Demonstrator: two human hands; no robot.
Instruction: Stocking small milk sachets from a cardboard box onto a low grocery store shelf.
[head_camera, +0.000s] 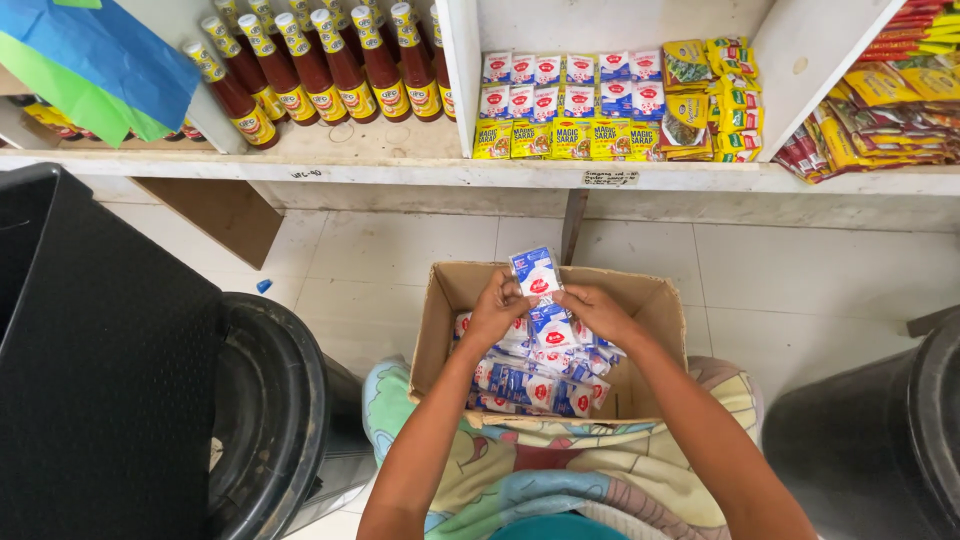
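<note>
At the centre of the frame, both hands meet over an open cardboard box (445, 330) resting on the person's lap. The left hand (497, 310) and the right hand (597, 312) pinch a strip of blue-and-white sachets (537, 275) between thumbs and curled fingers; the strip's top rises above the fingertips, its lower part hanging between the 2 hands into the box. More sachets (530, 385) fill the box below. Red sauce bottles (330, 70) stand on the white shelf (400, 165), upper left.

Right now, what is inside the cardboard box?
The cardboard box holds a pile of small blue-and-white sachets. Both hands, left hand and right hand, lift a strip of them. The box bottom is covered.
</note>
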